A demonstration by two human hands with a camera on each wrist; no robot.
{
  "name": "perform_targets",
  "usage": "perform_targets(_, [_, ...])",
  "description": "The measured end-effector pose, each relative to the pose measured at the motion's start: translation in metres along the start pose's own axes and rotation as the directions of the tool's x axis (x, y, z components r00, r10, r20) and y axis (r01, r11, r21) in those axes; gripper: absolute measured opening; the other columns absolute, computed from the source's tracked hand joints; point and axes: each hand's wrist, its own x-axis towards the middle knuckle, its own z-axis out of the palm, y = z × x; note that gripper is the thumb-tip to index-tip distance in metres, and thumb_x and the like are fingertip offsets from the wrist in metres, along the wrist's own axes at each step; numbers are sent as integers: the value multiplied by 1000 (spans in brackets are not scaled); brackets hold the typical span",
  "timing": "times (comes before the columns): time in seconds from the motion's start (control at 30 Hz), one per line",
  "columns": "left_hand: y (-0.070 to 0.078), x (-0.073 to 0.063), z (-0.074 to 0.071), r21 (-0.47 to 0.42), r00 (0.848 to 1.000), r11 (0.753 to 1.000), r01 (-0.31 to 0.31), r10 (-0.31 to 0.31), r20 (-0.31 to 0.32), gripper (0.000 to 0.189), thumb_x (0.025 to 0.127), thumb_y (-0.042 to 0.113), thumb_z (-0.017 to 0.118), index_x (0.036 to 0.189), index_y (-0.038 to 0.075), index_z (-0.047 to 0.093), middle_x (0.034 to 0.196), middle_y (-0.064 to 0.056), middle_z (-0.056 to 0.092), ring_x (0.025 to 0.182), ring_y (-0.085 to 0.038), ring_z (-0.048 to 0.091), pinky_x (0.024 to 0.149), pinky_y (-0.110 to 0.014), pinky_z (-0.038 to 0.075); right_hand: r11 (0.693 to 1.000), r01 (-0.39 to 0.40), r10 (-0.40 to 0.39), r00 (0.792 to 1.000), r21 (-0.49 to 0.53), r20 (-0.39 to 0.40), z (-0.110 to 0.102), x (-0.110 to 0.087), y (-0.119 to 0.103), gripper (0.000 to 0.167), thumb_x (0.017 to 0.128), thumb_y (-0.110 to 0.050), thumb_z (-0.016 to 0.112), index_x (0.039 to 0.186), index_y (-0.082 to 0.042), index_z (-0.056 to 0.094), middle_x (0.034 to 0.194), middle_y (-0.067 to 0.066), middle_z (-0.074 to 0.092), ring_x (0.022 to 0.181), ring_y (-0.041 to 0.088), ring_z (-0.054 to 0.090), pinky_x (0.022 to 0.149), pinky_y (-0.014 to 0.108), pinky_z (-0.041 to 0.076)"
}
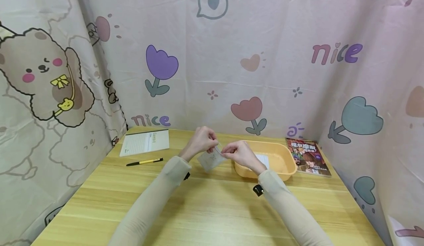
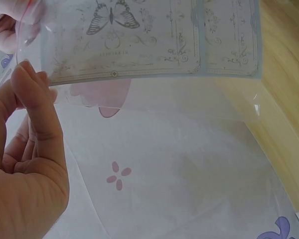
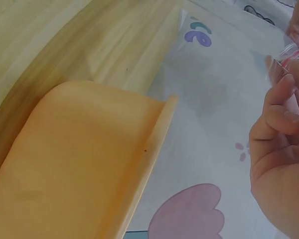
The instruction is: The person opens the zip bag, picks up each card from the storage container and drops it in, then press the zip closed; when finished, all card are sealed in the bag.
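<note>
A clear zip bag hangs tilted above the table, left of the yellow basin. Printed paper with a butterfly and ornate borders shows in the bag in the left wrist view. My left hand pinches one side of the bag's upper edge between thumb and fingers. At the other side of that edge, my right hand pinches the plastic. A red-lined zip strip shows between the fingers in the right wrist view. Whether the zip is sealed cannot be made out.
A yellow plastic basin stands under and beside the right forearm, with a white lined sheet in it. A colourful magazine lies right of it. On the left lie a notebook and a yellow-black pen. A patterned curtain closes off the back.
</note>
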Motion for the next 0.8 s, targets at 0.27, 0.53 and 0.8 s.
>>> perform_targets(0.27, [0,1,0,-2,1000,1000,-7,7,-3,11,81,1,62,73,4,68,60,-7,68,44,-16,63,50,-39,60,1000,-22,22,1000,-20,2,2,5,-3,6,86,-19,74,87,-14,76,79,-5,73,67,6,61,61,22,52])
perform_targets(0.53, [1,1,0,-9,1000,1000,1,-1,-1,11,81,0,62,73,3,68,60,-7,68,44,-16,63,49,-36,59,998,-60,60,998,-28,-6,4,5,-5,5,85,-17,75,88,-15,78,80,-3,75,68,5,64,62,22,54])
perform_targets(0.8, [2,0,-1,-7,1000,1000,11,-10,10,10,82,1,62,74,4,69,69,-17,70,47,-17,64,49,-33,59,1000,-22,22,1000,-17,-5,1,2,-3,9,85,-18,74,92,-14,78,84,-3,75,70,6,61,62,22,52])
